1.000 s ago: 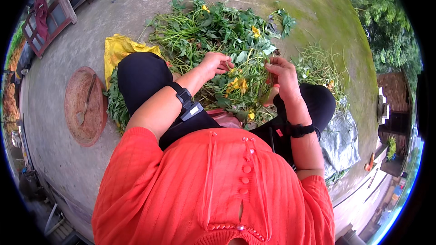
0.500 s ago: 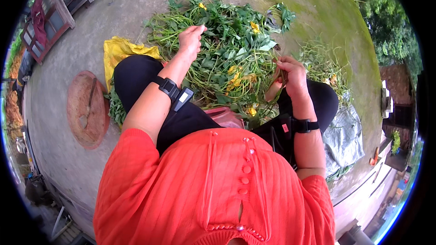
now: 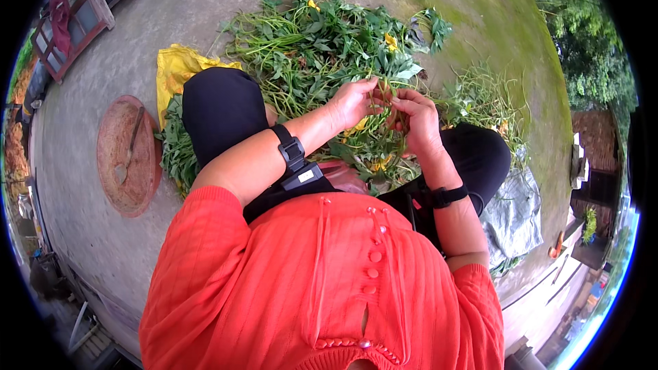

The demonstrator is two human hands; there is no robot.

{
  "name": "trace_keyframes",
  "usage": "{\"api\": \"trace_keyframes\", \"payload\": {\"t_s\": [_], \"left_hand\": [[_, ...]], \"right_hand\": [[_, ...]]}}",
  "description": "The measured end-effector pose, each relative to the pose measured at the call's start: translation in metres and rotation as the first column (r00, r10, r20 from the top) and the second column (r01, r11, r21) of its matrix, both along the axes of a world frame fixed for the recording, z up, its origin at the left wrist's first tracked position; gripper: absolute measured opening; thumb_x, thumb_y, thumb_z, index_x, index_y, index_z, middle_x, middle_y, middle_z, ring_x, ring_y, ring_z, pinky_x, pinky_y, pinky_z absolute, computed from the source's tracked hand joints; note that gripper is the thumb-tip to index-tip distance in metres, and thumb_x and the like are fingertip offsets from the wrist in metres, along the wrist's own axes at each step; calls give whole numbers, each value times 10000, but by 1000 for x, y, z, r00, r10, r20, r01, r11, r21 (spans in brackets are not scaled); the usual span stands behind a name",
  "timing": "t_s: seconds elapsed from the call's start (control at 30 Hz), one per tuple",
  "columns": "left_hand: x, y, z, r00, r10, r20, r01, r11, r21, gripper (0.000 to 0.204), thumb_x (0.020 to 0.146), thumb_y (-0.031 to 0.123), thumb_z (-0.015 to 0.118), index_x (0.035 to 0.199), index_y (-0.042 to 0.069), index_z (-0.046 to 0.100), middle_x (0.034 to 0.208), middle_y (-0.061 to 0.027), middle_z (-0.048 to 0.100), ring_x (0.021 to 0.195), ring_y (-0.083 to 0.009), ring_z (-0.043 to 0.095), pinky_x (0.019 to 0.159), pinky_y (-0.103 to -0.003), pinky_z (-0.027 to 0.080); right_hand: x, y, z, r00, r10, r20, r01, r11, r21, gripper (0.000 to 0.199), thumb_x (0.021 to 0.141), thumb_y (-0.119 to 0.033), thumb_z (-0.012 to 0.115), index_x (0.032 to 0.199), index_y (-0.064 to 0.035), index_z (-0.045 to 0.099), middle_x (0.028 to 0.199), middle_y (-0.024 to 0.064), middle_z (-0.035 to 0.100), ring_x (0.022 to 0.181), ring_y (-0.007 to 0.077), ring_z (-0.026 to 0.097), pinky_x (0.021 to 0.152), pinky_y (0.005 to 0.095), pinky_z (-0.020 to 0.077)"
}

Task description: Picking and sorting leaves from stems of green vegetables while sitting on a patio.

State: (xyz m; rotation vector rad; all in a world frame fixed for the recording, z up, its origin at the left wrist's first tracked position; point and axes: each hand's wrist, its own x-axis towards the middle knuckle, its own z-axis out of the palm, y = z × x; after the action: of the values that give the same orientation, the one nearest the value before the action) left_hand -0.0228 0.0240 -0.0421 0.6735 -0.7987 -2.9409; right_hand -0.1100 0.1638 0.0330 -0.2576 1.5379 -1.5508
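Note:
My left hand (image 3: 351,104) and my right hand (image 3: 418,120) meet above a large heap of leafy green vines (image 3: 308,41). A thin green stem (image 3: 386,90) runs between the fingertips of both hands. My right hand is closed, thumb and fingers pinching it. The left fingers bend in against the same stem, in a pinch. Several yellowed leaves (image 3: 391,42) lie among the green ones. Part of the heap is hidden behind my hands and forearms.
Left of my knee lies a yellow cloth or sack (image 3: 179,68), with leafy greens (image 3: 179,144) below it. A round reddish-brown basin (image 3: 127,185) holding a long-handled tool stands farther left. On the right are a pile of thin stems (image 3: 490,99) and a silvery sheet (image 3: 514,212).
My left hand has moved right and down from above the heap's left part, joining the right hand at the stem. My right hand has shifted slightly left.

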Motion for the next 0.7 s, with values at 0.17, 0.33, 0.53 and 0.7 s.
{"api": "trace_keyframes", "payload": {"t_s": [0.17,0.33,0.53,0.7], "left_hand": [[2,-10,1,997,-72,20,74,991,-110,218,948,262,479,966,57,550,825,-45,558,718,-203,560,696,-382,481],[3,-17,20,957,-223,188,269,925,-270,299,933,342,538,921,44,568,612,34,420,531,-135,408,551,-309,425],[13,-49,-23,949,268,164,160,35,-986,334,865,270,640,635,37,575,552,17,505,491,-106,384,496,-288,331],[21,-65,36,955,198,219,-25,795,-607,132,836,159,669,765,62,617,577,63,475,414,-26,291,384,-213,208]], "right_hand": [[-8,6,-6,997,-28,-66,31,999,42,201,806,-93,589,968,25,597,652,21,560,474,93,496,435,221,356],[-17,9,-3,975,-20,-221,40,995,90,202,781,-89,610,945,28,606,631,11,542,483,80,467,442,224,365],[-21,12,6,982,49,-181,-31,994,103,129,778,-73,609,861,24,629,590,10,532,439,89,459,400,228,335],[-50,28,-4,985,-160,-61,163,986,41,100,812,-73,616,853,17,625,595,25,551,435,104,490,385,222,309]]}}
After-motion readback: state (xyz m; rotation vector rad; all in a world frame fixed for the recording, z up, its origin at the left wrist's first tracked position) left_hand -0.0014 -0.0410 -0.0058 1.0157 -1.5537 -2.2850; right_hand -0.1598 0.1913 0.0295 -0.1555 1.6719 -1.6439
